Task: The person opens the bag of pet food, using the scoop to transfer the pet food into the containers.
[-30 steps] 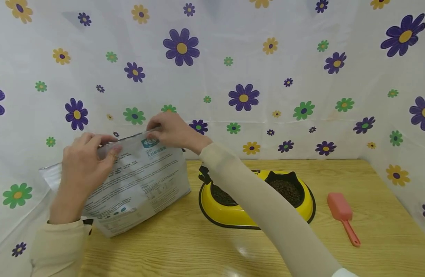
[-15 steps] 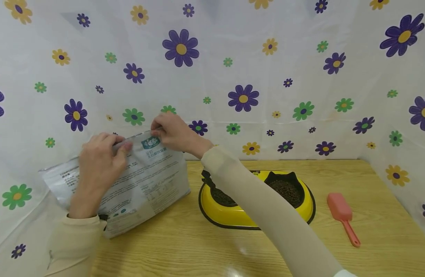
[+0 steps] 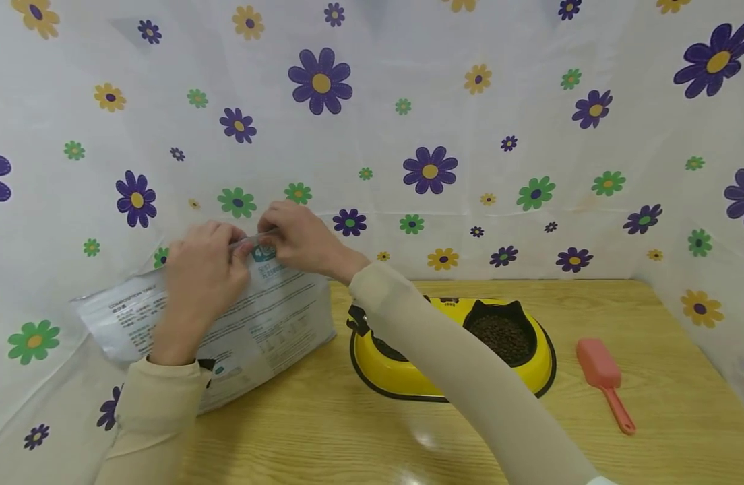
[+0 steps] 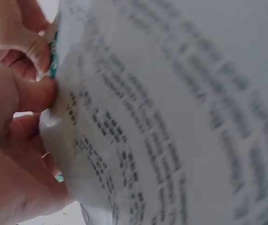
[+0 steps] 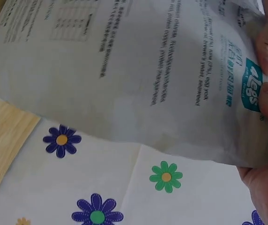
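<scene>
A silvery-white pet food bag [image 3: 281, 316] with printed text and a teal logo leans, tilted, at the left of the table. My left hand [image 3: 205, 283] pinches its top edge between thumb and fingers. Right beside it, my right hand [image 3: 302, 236] pinches the same edge near the logo. Thumbs of both hands press the printed face in the left wrist view, where the bag [image 4: 171, 117] fills most of the picture. In the right wrist view the logo side of the bag [image 5: 138, 70] shows between the two hands. The bag's contents are hidden.
A yellow double pet bowl [image 3: 402, 380] stands mid-table, partly behind my right sleeve; brown kibble [image 3: 502, 337] lies in its black cat-eared dish. A pink scoop [image 3: 601, 367] rests to its right on the wooden table [image 3: 360, 438]. Flower-patterned sheeting [image 3: 372, 135] hangs behind.
My left hand has slid rightward along the bag's top edge until close to my right hand, uncovering text at the bag's left. The right hand stays near the logo.
</scene>
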The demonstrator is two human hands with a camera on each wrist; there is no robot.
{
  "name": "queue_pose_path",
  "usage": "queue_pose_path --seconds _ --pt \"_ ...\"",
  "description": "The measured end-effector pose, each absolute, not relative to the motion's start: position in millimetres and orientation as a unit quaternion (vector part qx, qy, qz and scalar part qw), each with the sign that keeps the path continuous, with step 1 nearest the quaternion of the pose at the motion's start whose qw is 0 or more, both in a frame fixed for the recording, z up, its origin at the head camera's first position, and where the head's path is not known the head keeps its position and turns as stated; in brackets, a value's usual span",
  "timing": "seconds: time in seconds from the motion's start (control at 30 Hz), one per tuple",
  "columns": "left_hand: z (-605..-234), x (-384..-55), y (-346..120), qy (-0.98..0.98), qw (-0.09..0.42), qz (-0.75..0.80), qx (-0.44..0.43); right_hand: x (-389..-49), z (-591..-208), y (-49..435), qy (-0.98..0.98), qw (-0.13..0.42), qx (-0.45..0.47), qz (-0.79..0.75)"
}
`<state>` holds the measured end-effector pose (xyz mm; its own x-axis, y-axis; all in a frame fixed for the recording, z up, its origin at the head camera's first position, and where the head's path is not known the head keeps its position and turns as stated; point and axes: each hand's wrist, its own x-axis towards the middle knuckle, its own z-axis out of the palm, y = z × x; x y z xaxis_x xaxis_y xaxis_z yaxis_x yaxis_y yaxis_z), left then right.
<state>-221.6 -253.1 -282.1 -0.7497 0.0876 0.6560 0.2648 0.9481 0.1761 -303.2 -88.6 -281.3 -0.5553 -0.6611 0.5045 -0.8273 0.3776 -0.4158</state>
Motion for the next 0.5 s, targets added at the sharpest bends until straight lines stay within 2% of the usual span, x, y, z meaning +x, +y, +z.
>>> queue_pose_path --seconds 0.27,0.5 --pt "-270 -202 -297 -0.957 0.233 -0.141 -0.103 -304 -283 -83 -0.811 0.135 0.459 0.337" --pt "-278 -199 -299 -0.937 0.291 -0.109 -0.158 -301 -284 -82 -0.828 0.16 0.456 0.285"
